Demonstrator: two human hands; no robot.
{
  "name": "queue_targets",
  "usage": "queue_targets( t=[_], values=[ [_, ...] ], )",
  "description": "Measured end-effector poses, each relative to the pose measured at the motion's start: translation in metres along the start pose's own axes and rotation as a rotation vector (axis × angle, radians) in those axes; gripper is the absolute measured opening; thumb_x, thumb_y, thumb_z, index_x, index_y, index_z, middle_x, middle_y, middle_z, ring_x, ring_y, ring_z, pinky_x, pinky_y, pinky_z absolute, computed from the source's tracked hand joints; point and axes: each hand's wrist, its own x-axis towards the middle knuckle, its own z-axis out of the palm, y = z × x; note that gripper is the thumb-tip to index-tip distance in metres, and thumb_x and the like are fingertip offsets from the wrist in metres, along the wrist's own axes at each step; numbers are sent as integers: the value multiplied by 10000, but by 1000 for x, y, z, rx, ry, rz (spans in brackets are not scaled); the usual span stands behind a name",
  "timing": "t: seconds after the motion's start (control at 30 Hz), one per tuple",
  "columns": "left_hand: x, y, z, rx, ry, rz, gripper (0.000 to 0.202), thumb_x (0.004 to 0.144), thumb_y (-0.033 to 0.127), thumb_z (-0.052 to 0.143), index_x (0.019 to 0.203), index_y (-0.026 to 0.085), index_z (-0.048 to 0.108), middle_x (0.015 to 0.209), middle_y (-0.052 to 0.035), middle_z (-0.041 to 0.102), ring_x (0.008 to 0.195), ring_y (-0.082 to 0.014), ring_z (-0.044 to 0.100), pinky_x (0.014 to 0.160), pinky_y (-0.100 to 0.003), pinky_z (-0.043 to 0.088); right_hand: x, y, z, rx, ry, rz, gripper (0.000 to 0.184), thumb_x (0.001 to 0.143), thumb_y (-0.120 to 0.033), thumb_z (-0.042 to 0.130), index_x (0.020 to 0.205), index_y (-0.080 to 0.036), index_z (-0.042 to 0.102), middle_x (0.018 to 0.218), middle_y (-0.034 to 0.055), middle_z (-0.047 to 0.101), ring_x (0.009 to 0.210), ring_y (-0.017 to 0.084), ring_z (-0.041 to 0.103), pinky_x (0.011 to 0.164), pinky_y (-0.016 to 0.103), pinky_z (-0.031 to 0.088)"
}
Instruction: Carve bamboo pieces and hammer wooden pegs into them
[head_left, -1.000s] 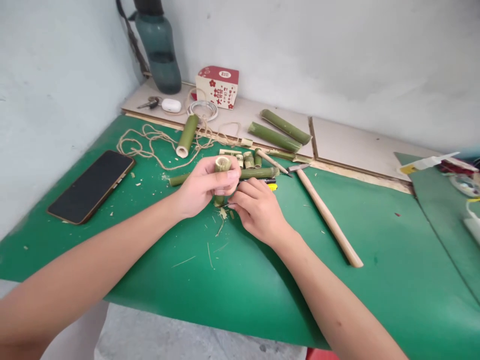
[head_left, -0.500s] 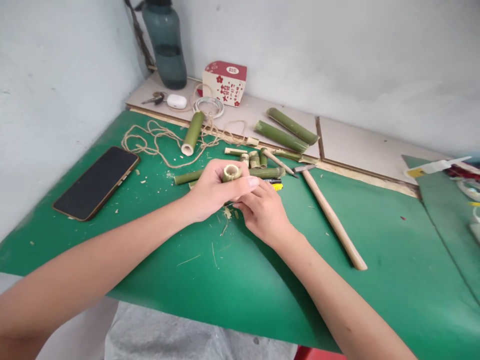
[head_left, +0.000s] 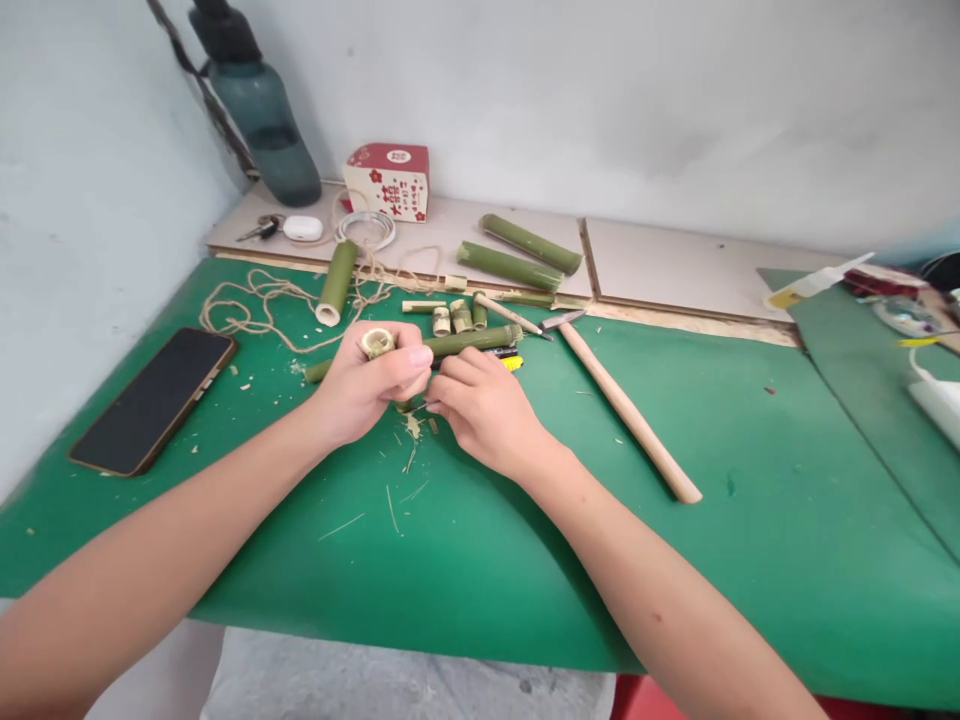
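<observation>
My left hand (head_left: 367,385) is closed around a short, hollow bamboo tube (head_left: 377,343), its pale open end facing up above the fist. Close beside it, my right hand (head_left: 484,410) is closed in a pinch at the tube's lower end. A thin metal tip (head_left: 430,404) shows at those fingertips; the rest of this tool is hidden by the hand. Pale bamboo shavings (head_left: 412,428) lie on the green mat beneath. A longer bamboo stick (head_left: 476,341) lies behind my hands, near a yellow and black object (head_left: 512,363) that is partly covered.
A wooden-handled hammer (head_left: 630,410) lies at the right, a phone (head_left: 154,400) at the left. Behind are twine (head_left: 255,300), a bamboo tube (head_left: 337,283), several cut bamboo pieces (head_left: 460,316), split lengths (head_left: 510,265), a bottle (head_left: 274,140) and a box (head_left: 388,185).
The view has turned to the right, so everything sits further left. My right hand has drawn slightly away from my left thumb. The bamboo tube stays in my left hand.
</observation>
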Motion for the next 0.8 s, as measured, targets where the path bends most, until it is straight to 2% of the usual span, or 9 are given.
queue_targets(
  t=[0.1,0.27,0.5,0.67,0.8],
  values=[
    [2,1,-2,-29,4,-22,464,814,303,766,532,170,423,449,85,247,421,-38,219,476,-224,197,0,1,1,20,63,2,199,1037,-206,514,920,-198,675,873,53,639,837,217,442,740,361,316],
    [7,3,-5,-81,9,-47,470,811,325,768,533,166,424,450,88,233,407,-25,208,460,-209,203,3,0,5,50,72,13,211,1028,-190,510,897,-199,676,841,49,623,814,215,435,731,359,327],
    [6,-3,1,-23,58,16,496,823,349,795,535,167,435,459,71,303,418,-33,235,448,-210,204,9,0,2,79,12,34,187,981,-143,531,908,-186,698,887,73,670,816,226,449,736,367,342],
    [4,-6,3,7,79,63,470,846,318,778,538,170,456,447,78,266,406,-38,225,444,-224,180,9,-1,6,20,-20,43,149,965,-150,565,948,-177,710,898,79,674,825,232,438,734,377,316],
    [2,-7,4,40,66,47,428,850,311,776,563,170,491,459,77,266,415,-44,235,457,-232,197,6,3,13,-22,-55,-23,132,972,-172,581,960,-180,712,919,72,677,844,228,447,735,382,294]
  ],
)
